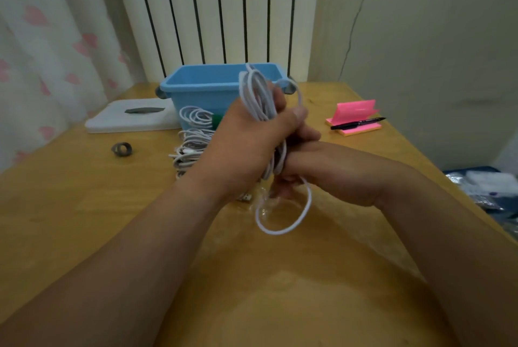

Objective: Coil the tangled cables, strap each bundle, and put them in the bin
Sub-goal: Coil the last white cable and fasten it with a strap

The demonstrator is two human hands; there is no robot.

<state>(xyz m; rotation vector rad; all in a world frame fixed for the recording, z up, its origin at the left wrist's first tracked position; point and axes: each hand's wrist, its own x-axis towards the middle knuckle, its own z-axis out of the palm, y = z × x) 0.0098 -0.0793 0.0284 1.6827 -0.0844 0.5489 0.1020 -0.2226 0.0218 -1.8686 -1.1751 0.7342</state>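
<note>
On the near part of the yellow-brown wooden table (252, 304), two bare forearms reach in from the near corners and meet above the middle. A single loop of the long white cable (307, 203) hangs below the hands, just above the tabletop. The right hand (330, 172) comes in from the right, its fingers curled under around the coil's lower strands. The left hand (246, 139) is clenched around the middle of the same coil, thumb pressed across it, and the upper turns stand up above the fist in front of the bin.

A small white plug (246, 197) shows by the left wrist. Left of the hands a loose heap of white cables (190, 150) lies on the table. Beyond it a coiled white bundle (196, 116) with a green strap (217, 121) lies against the light blue plastic bin (201, 85). Further left sit a dark looped strap (121, 149) and a flat white tissue box (131, 120). On the right a black pen (357, 123) rests on pink sticky notes (356, 111). Farthest back is a white ribbed radiator (213, 10).
</note>
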